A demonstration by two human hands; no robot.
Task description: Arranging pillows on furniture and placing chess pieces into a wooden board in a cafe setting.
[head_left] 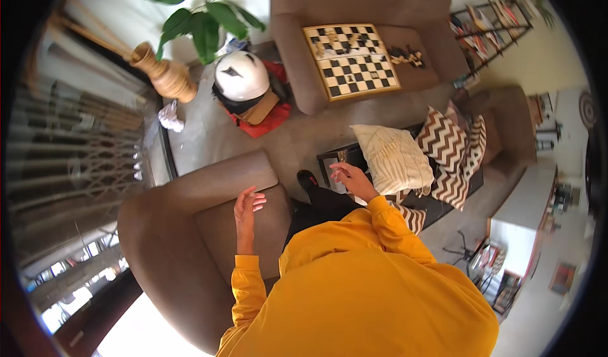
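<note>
My left hand (247, 206) hangs open over the seat of a brown armchair (190, 218), fingers spread, holding nothing. My right hand (350, 178) is raised with fingers loosely apart, empty, just left of a cream cushion (392, 157) that lies on a dark low table (335, 157). Both arms wear yellow sleeves. My dark-trousered leg and black shoe (307, 180) show between the hands.
Zigzag brown-and-white cushions (453, 151) are piled right of the cream one. A chessboard (351, 59) with pieces rests on a brown sofa (354, 2) ahead. A white helmet (241, 75) sits on a red bag, near a woven vase (166, 75) and a leafy plant (202, 21).
</note>
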